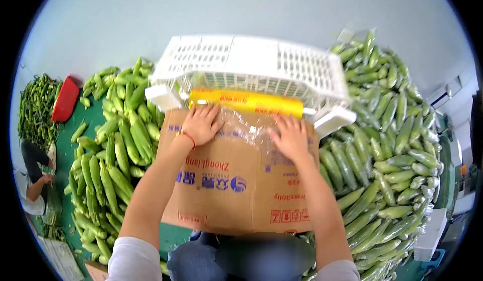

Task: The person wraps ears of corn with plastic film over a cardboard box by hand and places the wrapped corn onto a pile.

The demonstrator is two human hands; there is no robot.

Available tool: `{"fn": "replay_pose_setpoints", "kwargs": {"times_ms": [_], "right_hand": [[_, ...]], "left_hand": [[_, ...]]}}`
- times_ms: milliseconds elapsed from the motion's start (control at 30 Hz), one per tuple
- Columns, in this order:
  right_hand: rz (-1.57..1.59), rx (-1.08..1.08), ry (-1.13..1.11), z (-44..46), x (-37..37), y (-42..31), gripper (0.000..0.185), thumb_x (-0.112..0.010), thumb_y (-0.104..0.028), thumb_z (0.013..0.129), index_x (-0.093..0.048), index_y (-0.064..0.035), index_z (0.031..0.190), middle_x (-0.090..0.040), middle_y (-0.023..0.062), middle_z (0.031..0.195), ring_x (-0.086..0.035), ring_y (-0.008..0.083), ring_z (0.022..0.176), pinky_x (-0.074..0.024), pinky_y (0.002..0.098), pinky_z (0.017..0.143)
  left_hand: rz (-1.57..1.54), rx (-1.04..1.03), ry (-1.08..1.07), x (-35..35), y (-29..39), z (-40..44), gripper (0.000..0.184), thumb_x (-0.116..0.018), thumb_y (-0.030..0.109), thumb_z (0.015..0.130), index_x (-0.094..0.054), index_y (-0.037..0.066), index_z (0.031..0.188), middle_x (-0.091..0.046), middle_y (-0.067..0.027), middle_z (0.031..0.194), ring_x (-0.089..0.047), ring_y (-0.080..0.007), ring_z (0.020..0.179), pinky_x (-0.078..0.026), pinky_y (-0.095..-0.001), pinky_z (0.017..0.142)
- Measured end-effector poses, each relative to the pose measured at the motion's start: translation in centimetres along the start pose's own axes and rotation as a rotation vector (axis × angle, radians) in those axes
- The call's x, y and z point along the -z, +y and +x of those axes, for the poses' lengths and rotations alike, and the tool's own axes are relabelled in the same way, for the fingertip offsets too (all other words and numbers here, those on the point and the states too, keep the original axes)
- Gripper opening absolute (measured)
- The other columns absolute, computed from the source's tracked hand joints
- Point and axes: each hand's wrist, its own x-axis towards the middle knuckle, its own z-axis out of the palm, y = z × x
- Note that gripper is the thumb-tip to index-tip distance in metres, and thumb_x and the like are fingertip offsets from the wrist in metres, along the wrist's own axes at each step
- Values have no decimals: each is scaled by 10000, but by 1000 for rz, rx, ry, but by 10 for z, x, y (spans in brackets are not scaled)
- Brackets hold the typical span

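Note:
My left hand (pixel 202 124), with a red string on its wrist, lies palm down with fingers apart at the far edge of a flattened cardboard sheet (pixel 216 155). Opposite it, my right hand (pixel 291 135) rests on the same edge, fingers spread. Clear plastic film (pixel 242 126) stretches crumpled between my two hands over the cardboard. Just beyond my fingertips is a yellow film roll (pixel 246 100) with red print. It lies across the front of an overturned white plastic crate (pixel 251 55).
Unwrapped green corn ears (pixel 115 145) are heaped on the left, film-wrapped corn ears (pixel 387 170) on the right. A red scoop-like container (pixel 66 99) stands by a pile of greens (pixel 37 105). Another person's hand (pixel 47 179) shows at far left.

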Motion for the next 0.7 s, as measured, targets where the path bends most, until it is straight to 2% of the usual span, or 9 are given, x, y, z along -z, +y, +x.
{"fn": "replay_pose_setpoints", "kwargs": {"times_ms": [67, 200, 233, 333, 367, 467, 500, 600, 700], "right_hand": [[46, 1, -14, 1, 3, 1, 592, -398, -560, 956, -435, -215, 1437, -456, 70, 1452, -390, 298, 1355, -179, 542, 1156], [92, -117, -123, 22, 13, 2, 565, -385, -561, 956, -565, -157, 1308, -564, 114, 1330, -486, 307, 1252, -274, 545, 1096], [56, -131, -194, 36, 17, 5, 528, -364, -548, 963, -702, -156, 1071, -669, 114, 1130, -590, 305, 1104, -374, 491, 1019], [98, -135, -102, 52, 11, 4, 556, -373, -554, 957, -739, -136, 934, -705, 127, 972, -648, 339, 964, -473, 474, 880], [112, -91, -26, 51, 4, 9, 577, -362, -564, 955, -740, -129, 926, -708, 138, 941, -661, 367, 900, -511, 474, 777], [77, -192, -305, 61, 16, 7, 600, -340, -548, 965, -710, -79, 1019, -698, 152, 1016, -652, 348, 954, -505, 464, 841], [104, -189, -330, 67, 8, 13, 629, -306, -555, 973, -714, -80, 1032, -696, 164, 1028, -646, 362, 974, -491, 460, 888], [144, -64, 152, 62, -24, 21, 651, -278, -553, 982, -718, -74, 1014, -696, 184, 1013, -650, 368, 973, -477, 473, 883], [97, -237, -286, 70, 29, 4, 629, -272, -532, 993, -664, -58, 1126, -664, 184, 1127, -620, 351, 1060, -474, 483, 867]], "left_hand": [[19, -32, 135, -10, -5, -3, 626, -394, 478, 957, -386, 86, 1446, -388, -144, 1489, -360, -279, 1378, -192, -470, 1174], [-238, -48, 368, 1, -2, -14, 529, -489, 361, 951, -448, 86, 1401, -463, -163, 1417, -462, -310, 1281, -313, -471, 1103], [-291, -1, 422, 0, 0, -23, 511, -504, 337, 949, -459, 86, 1392, -477, -166, 1403, -480, -313, 1261, -336, -471, 1084], [-94, -1, 510, 1, 2, -28, 466, -497, 312, 955, -482, 94, 1367, -524, -153, 1353, -510, -298, 1221, -374, -475, 1034], [-82, -8, 452, -4, -2, -31, 429, -498, 305, 950, -516, 101, 1327, -564, -130, 1305, -521, -282, 1212, -375, -459, 1032], [-53, 14, 400, -1, -2, -27, 414, -513, 291, 933, -539, 103, 1301, -590, -111, 1266, -525, -271, 1209, -360, -453, 1047], [-118, 54, 281, 12, 2, -26, 428, -521, 283, 918, -541, 88, 1298, -581, -114, 1282, -509, -265, 1236, -329, -453, 1083], [-79, 30, 382, -11, -8, -19, 439, -523, 286, 911, -537, 86, 1301, -567, -114, 1314, -482, -258, 1274, -311, -455, 1104], [-48, 94, 404, 0, -2, -19, 479, -516, 322, 927, -501, 100, 1350, -480, -157, 1400, -404, -304, 1340, -285, -486, 1120]]}}
